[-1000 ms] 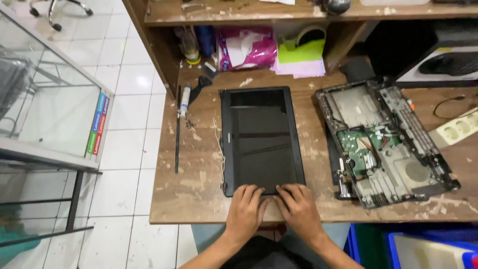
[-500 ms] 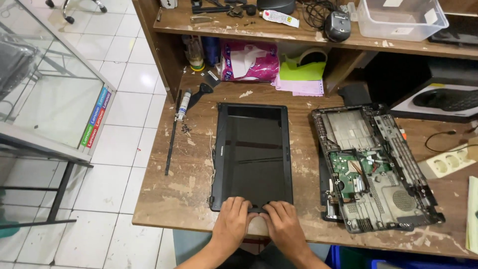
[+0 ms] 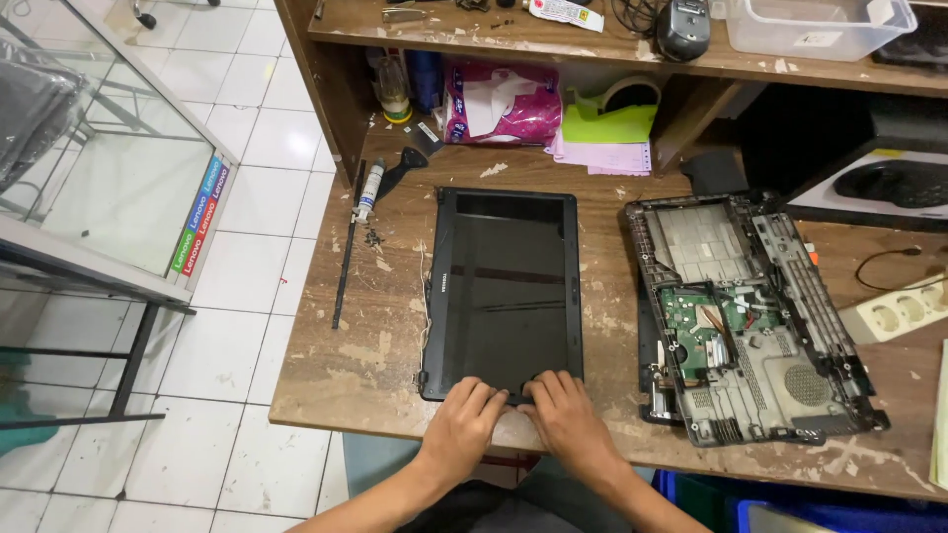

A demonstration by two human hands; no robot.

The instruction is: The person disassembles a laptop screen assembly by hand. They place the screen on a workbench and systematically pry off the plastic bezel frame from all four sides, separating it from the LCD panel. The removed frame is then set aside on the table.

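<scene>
Both hands sit at the bottom centre of the frame, pressed side by side onto the near edge of a black laptop screen panel (image 3: 506, 291) that lies flat on the worn wooden desk (image 3: 326, 365). The left hand (image 3: 464, 424) has its fingers curled down over the lower bezel, tips on the frame's edge; the right hand (image 3: 565, 419) mirrors it just beside, fingers bent and bearing on the same strip — neither hand is wrapped around anything, both rest on the bezel with fingertips hooked at its edge, which looks like the posture for prying or pressing a snap-fit frame. The panel lies lengthwise away from the person in the middle of the frame, its near edge at the desk's front, within easy reach of both hands. A thin loose cable (image 3: 426, 296) runs along its left side. To the right of centre, well apart from the hands, lies the opened laptop base (image 3: 750, 316) with its green circuit board exposed — set aside, apparently, to leave room. Left of the panel lie a long thin black strip (image 3: 346, 257) and a small white tube (image 3: 369, 190). At the upper middle, under the shelf, stand a pink packet (image 3: 499, 104) and a green tape dispenser (image 3: 610, 116); a white power strip (image 3: 904, 308) sits at the right edge.
</scene>
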